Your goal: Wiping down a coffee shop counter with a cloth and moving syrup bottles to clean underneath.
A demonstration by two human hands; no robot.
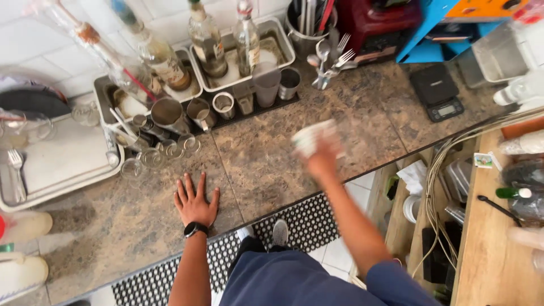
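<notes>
My left hand lies flat, fingers spread, on the brown speckled stone counter near its front edge; a black watch sits on that wrist. My right hand is blurred with motion over the middle of the counter and grips a crumpled white cloth pressed to the surface. Just beyond the left hand stand several small clear glasses.
Metal cups, a grey tumbler and bottles in steel trays line the back. A white tray with a fork sits left. A black scale is right, with a utensil holder behind. A wooden shelf and cables stand right.
</notes>
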